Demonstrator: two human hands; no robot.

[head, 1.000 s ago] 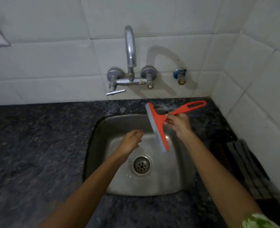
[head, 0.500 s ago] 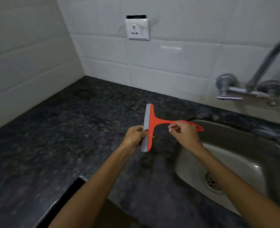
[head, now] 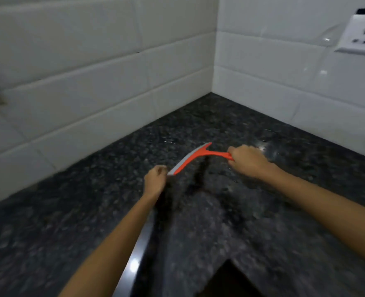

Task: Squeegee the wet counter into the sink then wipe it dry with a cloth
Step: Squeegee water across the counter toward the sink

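An orange squeegee (head: pixel 195 156) with a grey rubber blade hangs low over the dark speckled granite counter (head: pixel 113 179), near the corner of the tiled walls. My right hand (head: pixel 247 161) is closed around its handle. My left hand (head: pixel 156 179) pinches the near end of the blade. Whether the blade touches the counter is unclear. A wet sheen shows on the stone behind my right hand. The sink and the cloth are out of view.
White tiled walls (head: pixel 91 82) meet in a corner behind the counter. A wall socket (head: pixel 361 37) sits at the upper right. A shiny counter edge (head: pixel 138 249) and a dark gap (head: pixel 231 279) lie below my arms.
The view has swung left, from the sink to the counter corner. The squeegee has travelled from above the sink to over the counter, and my left hand has taken hold of the blade's end.
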